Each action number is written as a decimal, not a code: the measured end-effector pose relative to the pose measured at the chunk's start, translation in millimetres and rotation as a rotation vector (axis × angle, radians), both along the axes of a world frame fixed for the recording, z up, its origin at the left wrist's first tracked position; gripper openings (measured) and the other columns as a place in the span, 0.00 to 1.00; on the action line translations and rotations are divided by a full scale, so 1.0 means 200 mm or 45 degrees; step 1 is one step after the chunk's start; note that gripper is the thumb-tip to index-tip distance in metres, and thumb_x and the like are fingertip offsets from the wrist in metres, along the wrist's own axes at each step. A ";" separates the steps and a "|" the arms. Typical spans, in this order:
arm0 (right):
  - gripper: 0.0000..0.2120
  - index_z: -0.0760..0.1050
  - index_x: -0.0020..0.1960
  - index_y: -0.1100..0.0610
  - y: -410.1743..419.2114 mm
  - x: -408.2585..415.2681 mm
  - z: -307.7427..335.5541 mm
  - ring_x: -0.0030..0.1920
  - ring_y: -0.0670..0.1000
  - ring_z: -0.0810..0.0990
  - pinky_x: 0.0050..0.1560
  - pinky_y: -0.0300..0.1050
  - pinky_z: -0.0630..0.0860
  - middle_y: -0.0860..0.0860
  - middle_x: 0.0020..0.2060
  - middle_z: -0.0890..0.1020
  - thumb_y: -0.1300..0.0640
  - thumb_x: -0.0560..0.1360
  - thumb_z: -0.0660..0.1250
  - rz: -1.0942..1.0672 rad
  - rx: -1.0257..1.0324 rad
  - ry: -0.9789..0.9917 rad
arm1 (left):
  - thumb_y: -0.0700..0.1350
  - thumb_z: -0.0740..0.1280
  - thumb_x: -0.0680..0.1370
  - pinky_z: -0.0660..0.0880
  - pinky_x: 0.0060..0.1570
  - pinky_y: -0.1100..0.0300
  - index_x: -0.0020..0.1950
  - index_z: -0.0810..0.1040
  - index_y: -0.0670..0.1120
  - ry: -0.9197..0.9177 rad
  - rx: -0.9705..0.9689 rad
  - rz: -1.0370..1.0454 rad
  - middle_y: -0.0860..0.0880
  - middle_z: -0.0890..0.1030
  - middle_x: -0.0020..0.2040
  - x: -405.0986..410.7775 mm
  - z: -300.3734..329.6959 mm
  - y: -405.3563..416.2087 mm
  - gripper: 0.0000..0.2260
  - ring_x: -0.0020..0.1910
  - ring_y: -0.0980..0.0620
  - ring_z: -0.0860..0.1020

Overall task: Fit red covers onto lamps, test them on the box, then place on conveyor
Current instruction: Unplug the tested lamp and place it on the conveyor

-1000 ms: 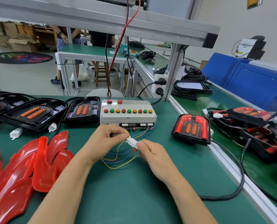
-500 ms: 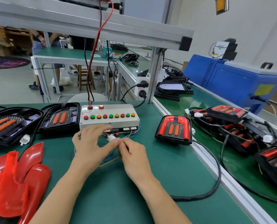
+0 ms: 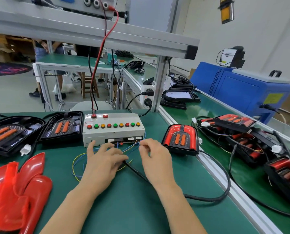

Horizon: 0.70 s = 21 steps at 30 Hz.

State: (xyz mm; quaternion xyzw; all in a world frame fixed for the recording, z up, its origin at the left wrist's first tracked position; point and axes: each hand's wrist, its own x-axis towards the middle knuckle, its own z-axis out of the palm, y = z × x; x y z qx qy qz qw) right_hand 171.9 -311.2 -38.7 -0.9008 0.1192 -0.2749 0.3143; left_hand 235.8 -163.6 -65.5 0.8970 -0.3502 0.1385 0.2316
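Two bare forearms reaching forward side by side, palms down. Left hand (image 3: 103,163) lying with fingers spread and nearly straight, thumb tucked inward. Right hand (image 3: 155,159) just beside it, fingers loosely curled downward, gripping nothing visible.

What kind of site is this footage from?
Likely a vehicle lamp assembly line: a grey test box with coloured buttons, loose red plastic lamp covers on a green workbench, and a green conveyor belt carrying finished lamps.
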 end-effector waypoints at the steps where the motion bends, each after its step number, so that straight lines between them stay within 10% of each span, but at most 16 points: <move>1: 0.07 0.79 0.53 0.54 -0.04 -0.01 0.02 0.49 0.45 0.74 0.52 0.39 0.68 0.46 0.49 0.80 0.58 0.79 0.63 -0.098 -0.036 -0.089 | 0.38 0.76 0.70 0.56 0.64 0.33 0.46 0.86 0.55 -0.009 0.005 0.019 0.56 0.84 0.45 0.01 -0.01 0.01 0.12 0.55 0.44 0.79; 10: 0.25 0.61 0.74 0.61 -0.45 -0.02 0.03 0.76 0.57 0.57 0.76 0.53 0.51 0.57 0.75 0.63 0.52 0.81 0.60 -0.776 -0.136 0.136 | 0.45 0.67 0.78 0.45 0.70 0.42 0.53 0.83 0.59 0.040 0.050 0.099 0.59 0.81 0.54 0.03 -0.02 0.00 0.10 0.64 0.49 0.72; 21: 0.11 0.77 0.57 0.58 -0.59 0.02 -0.04 0.48 0.55 0.78 0.50 0.52 0.73 0.51 0.50 0.80 0.55 0.79 0.62 -0.656 0.958 -0.122 | 0.49 0.58 0.81 0.39 0.70 0.47 0.59 0.77 0.64 0.056 0.157 0.160 0.64 0.74 0.59 0.03 -0.03 -0.02 0.13 0.68 0.56 0.65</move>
